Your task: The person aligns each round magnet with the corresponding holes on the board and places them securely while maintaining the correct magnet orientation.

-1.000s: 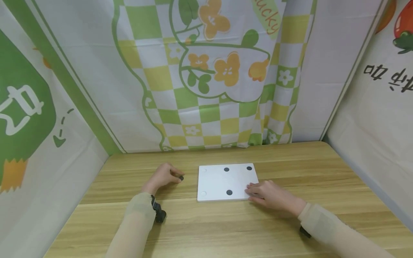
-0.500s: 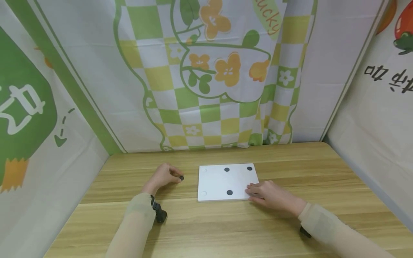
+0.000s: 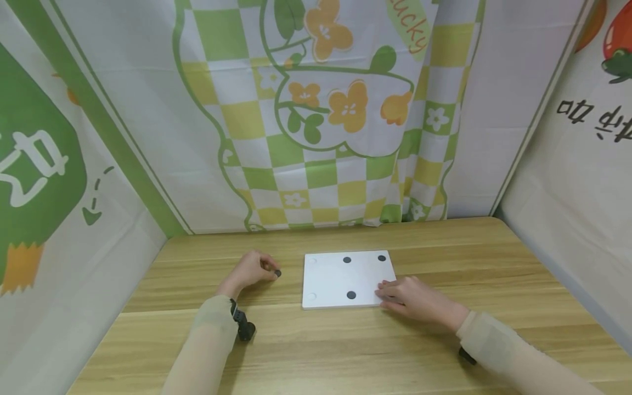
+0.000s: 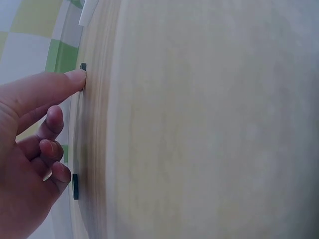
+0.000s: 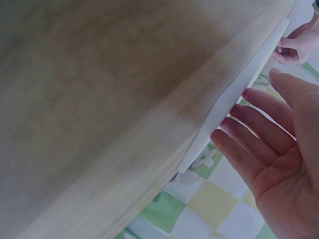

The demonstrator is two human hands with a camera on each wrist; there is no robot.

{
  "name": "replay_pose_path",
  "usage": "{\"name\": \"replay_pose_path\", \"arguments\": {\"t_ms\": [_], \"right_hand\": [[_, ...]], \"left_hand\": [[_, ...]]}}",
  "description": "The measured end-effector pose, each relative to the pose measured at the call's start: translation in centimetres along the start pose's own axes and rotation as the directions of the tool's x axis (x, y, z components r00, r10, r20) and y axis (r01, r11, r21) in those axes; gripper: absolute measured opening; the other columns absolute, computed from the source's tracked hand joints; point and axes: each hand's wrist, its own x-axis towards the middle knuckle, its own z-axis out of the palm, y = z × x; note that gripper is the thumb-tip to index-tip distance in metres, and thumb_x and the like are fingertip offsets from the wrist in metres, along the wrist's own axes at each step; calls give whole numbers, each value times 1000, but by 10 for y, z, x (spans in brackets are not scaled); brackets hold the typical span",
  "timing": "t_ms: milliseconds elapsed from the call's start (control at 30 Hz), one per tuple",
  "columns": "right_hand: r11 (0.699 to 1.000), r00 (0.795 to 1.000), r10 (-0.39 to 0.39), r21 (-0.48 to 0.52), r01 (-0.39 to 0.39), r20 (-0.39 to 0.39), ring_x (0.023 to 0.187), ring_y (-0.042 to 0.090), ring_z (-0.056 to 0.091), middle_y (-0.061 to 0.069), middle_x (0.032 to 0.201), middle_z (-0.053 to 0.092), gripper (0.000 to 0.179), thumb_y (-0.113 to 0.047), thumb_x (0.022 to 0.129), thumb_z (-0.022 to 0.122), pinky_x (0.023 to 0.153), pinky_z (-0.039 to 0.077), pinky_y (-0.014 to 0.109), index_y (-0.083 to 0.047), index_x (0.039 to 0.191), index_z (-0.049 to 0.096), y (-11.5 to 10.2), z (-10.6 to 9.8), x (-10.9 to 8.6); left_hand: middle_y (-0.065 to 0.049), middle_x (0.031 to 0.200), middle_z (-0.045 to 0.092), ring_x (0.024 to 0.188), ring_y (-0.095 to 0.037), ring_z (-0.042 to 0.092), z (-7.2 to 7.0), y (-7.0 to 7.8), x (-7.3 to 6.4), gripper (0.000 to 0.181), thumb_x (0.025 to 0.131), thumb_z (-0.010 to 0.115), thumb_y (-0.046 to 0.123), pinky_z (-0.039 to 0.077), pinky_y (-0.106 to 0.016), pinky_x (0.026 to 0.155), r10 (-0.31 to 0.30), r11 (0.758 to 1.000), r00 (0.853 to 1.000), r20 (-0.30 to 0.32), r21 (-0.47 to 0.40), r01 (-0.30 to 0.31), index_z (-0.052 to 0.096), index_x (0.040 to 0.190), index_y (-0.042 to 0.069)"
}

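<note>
A white rectangular board [image 3: 328, 277] lies on the wooden table, with three black discs showing on it: a back middle disc [image 3: 347, 260], a back right disc [image 3: 382, 258] and a front disc [image 3: 351, 295]. Two shallow round recesses mark its left side. To the left of the board, my left hand [image 3: 249, 270] pinches a small black disc [image 3: 277, 272] at thumb and fingertips, low over the table. The left wrist view shows another dark disc [image 4: 75, 186] beside the curled fingers. My right hand [image 3: 412, 296] rests extended fingers on the board's front right corner, hiding that spot.
The wooden table [image 3: 321, 351] reaches back to a hanging green and yellow checked cloth [image 3: 321, 164]. Printed white cloth walls stand at the left and right. Each wrist wears a small black camera, such as the left camera [image 3: 245, 329].
</note>
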Motion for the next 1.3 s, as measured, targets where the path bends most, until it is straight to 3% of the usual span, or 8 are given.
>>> {"name": "replay_pose_path", "arguments": {"t_ms": [233,633,967,1300], "right_hand": [[1000,1000,4,4,-4,3,103,25,68,12,108,70,24,-19,89,66,85,57,38,-4,107,71,0,0,0],[1000,1000,-5,10,5,-12,101,25,68,13,107,71,23,-18,88,67,84,58,38,-4,106,71,-1,0,0],[1000,999,-21,-4,20,-25,100,26,68,14,107,71,22,-17,87,68,82,58,38,-4,105,71,0,1,0],[1000,1000,11,14,-12,8,103,25,67,13,109,70,23,-19,89,66,85,57,38,-5,107,71,1,1,0]], "left_hand": [[-3,75,55,70,-15,48,2,3,0,16,74,78,6,42,-25,60,-20,1000,1000,6,6,20,72,88,4],[-2,72,56,66,-14,48,4,4,0,12,74,78,9,42,-23,57,29,996,1000,4,81,-29,69,82,5],[-1,69,56,64,-13,49,5,7,1,12,72,78,11,42,-24,57,25,991,1000,-8,134,-23,68,78,7],[-1,72,58,66,-13,50,5,7,1,12,72,77,12,43,-24,60,44,981,999,-6,191,-42,68,78,8]]}}
